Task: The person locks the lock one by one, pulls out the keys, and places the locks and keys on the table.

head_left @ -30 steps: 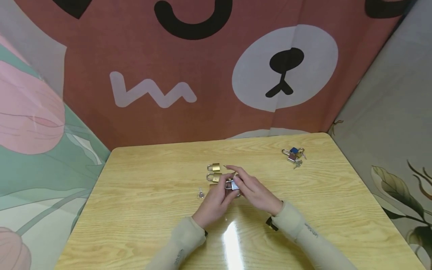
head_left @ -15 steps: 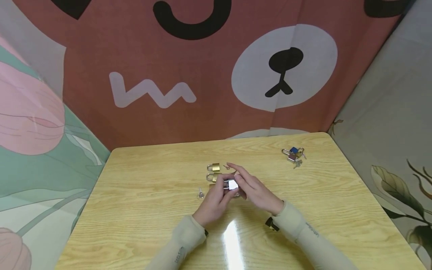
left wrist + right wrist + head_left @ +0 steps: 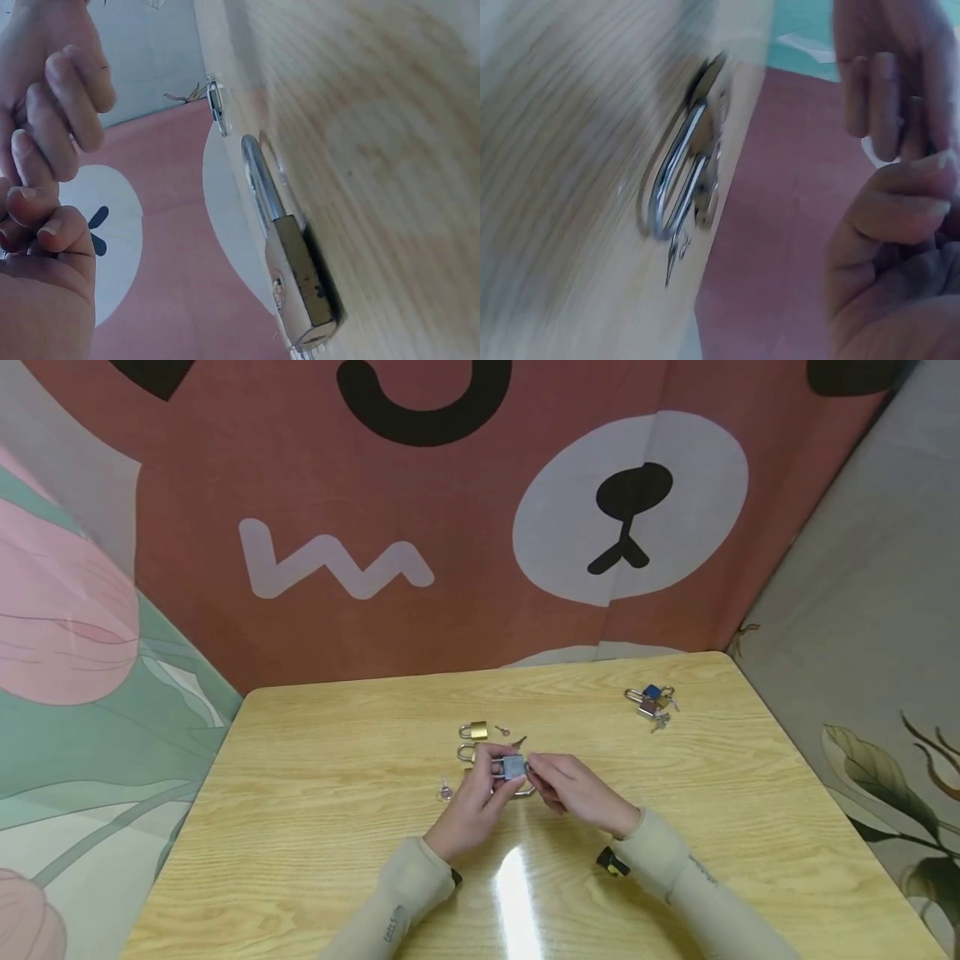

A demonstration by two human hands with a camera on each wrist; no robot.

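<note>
My left hand (image 3: 475,793) holds a small silver-grey padlock (image 3: 513,767) by its body and shackle, above the table. My right hand (image 3: 581,789) pinches a small key (image 3: 528,767) at the padlock's right end, thumb against the forefinger; the fingers hide most of it. Below the hands lies a larger brass padlock (image 3: 304,281), its long shackle (image 3: 525,792) pointing right in the head view. Two brass padlocks, one upper (image 3: 478,731) and one lower (image 3: 466,752), lie just beyond, the lower one partly covered by my left hand.
Loose keys lie close by: a small key (image 3: 502,731) beside the upper brass padlock, a darker key (image 3: 519,742) past my fingers, and ringed keys (image 3: 446,791) left of my hand. At the back right sits a pile with a blue padlock (image 3: 652,692) and a brown padlock (image 3: 647,707).
My right hand has drawn back from over the silver-grey padlock to its right end, fingers now curled into a pinch. The keys beyond show more fully. My left hand keeps its hold.
</note>
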